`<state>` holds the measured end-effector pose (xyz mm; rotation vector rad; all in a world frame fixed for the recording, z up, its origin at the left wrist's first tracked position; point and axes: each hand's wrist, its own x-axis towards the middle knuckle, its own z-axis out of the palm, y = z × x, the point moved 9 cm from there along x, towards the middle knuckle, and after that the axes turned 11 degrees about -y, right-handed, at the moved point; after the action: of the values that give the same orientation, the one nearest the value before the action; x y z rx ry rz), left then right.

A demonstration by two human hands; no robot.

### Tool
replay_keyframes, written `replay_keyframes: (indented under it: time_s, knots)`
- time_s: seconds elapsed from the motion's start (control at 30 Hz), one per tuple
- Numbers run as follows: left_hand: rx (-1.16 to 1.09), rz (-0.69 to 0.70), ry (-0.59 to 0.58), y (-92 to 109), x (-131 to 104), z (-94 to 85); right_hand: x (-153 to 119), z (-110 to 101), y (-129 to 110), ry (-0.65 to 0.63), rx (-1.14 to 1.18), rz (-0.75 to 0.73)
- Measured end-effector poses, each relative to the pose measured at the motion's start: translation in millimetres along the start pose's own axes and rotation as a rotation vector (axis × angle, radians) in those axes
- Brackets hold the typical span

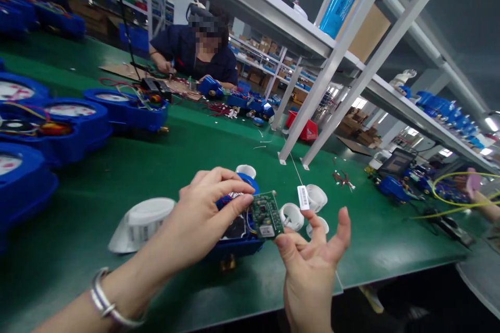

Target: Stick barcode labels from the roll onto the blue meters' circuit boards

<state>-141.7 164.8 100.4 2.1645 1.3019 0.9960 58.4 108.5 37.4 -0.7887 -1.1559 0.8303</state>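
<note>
A small green circuit board (266, 213) is held up in front of me, tilted, with a white sticker near its lower edge. The thumb and fingers of my left hand (213, 210) pinch its left edge. At its lower right corner is my right hand (308, 255), thumb and a finger closed on the board, other fingers raised. A white barcode label (303, 198) sits at one right fingertip, apparently stuck to it. Beneath the board stands an open blue housing (244, 246) with wires inside and a brass fitting (228, 264); my hands and the board partly hide it.
White label rolls (292, 217) lie right of the housing, and a larger white roll (145, 222) lies left. Blue meter housings (74, 119) line the left side. Shelf legs (312, 114) rise from the green table (187, 151). A co-worker (207, 52) sits opposite; another person's arm (484, 205) shows right.
</note>
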Motion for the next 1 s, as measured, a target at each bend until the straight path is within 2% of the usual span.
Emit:
replay_keyframes:
  time_s: [0.13, 0.23, 0.3, 0.37, 0.47, 0.53, 0.7, 1.0]
  knots:
    - [-0.015, 0.024, -0.092, 5.1, 15.2, 4.3, 3.6, -7.4, -1.2, -0.002, 0.012, 0.068]
    - [-0.019, 0.036, -0.170, 7.6, 29.7, 5.9, 1.8, -32.8, -20.2, 0.074, -0.047, 0.085]
    - [-0.015, 0.048, -0.228, 9.9, 40.0, 8.1, -1.6, -49.2, -33.4, 0.102, -0.098, 0.160]
    - [-0.009, 0.063, -0.284, 12.9, 49.3, 12.1, -5.2, -50.0, -34.4, 0.013, -0.091, 0.348]
    - [-0.005, 0.092, -0.363, 17.0, 58.9, 22.2, -12.6, -27.0, -24.3, -0.214, -0.013, 0.666]
    - [-0.005, 0.109, -0.415, 18.5, 61.6, 30.0, -11.6, -14.0, -20.2, -0.292, -0.002, 0.773]
    - [-0.057, 0.071, -0.473, 14.5, 59.8, 38.0, -0.6, -6.5, -14.3, -0.322, -0.078, 0.790]
    - [-0.062, 0.036, -0.403, 17.1, 57.0, 32.9, 0.9, -8.2, -14.2, -0.348, -0.169, 0.706]
